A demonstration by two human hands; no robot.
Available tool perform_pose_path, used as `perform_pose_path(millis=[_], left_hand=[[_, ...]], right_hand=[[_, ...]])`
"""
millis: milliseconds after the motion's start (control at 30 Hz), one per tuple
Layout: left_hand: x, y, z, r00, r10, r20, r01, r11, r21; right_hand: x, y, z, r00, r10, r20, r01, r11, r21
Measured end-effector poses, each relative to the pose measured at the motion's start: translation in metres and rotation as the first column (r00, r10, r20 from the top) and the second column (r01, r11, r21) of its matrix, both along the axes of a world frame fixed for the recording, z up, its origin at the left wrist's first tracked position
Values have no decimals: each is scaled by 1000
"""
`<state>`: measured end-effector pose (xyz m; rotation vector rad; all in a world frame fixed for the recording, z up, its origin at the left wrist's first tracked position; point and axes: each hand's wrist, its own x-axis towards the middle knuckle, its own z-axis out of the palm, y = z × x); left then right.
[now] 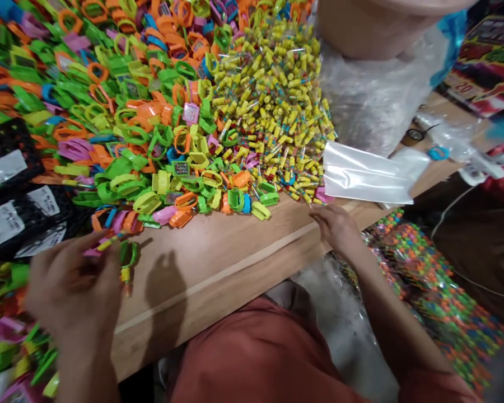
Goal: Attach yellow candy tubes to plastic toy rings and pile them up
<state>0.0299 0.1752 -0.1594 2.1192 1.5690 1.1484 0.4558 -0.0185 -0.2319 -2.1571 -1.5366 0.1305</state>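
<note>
My left hand (75, 285) is at the left of the table, its fingers curled round a small yellow-capped tube (108, 243). A bit of pink plastic shows beside that tube. Just right of these fingers lies a green toy watch (128, 253) with another yellow-capped tube (126, 275) by it. At the table's front edge, my right hand (338, 226) has its fingertips pinched together below a big pile of yellow-capped tubes (273, 95); what they grip, if anything, is too small to make out. Toy watches (151, 145) in many colours are heaped across the back.
Black crates (19, 207) with white labels stand at the left. A clear plastic bag (365, 173) lies right of the tubes, before a large pale bucket (369, 28). A tape roll (414, 134) sits farther right. Packed colourful goods (437, 280) are below the table.
</note>
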Motion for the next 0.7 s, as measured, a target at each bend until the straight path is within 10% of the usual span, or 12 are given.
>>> perform_pose_path(millis=[100,200,367,533,700], left_hand=[[55,-10,-10,943,-328,-57,332,941,72],[129,-21,-34,732,-680,-48,681,730,52],[208,-19,-67,582,-766,-272,779,622,-83],[203,-16,-70,624,-730,-278,724,674,-143],[172,-30,-67,768,-584,261,640,690,-339]], right_hand=[[3,0,-14,998,37,43,-36,999,-40],[-15,13,-17,991,134,-3,-134,991,-29],[-42,30,-7,973,225,-53,-227,974,-20],[-63,30,-5,964,187,-188,-168,980,109],[-98,33,-9,800,138,-584,-80,989,125]])
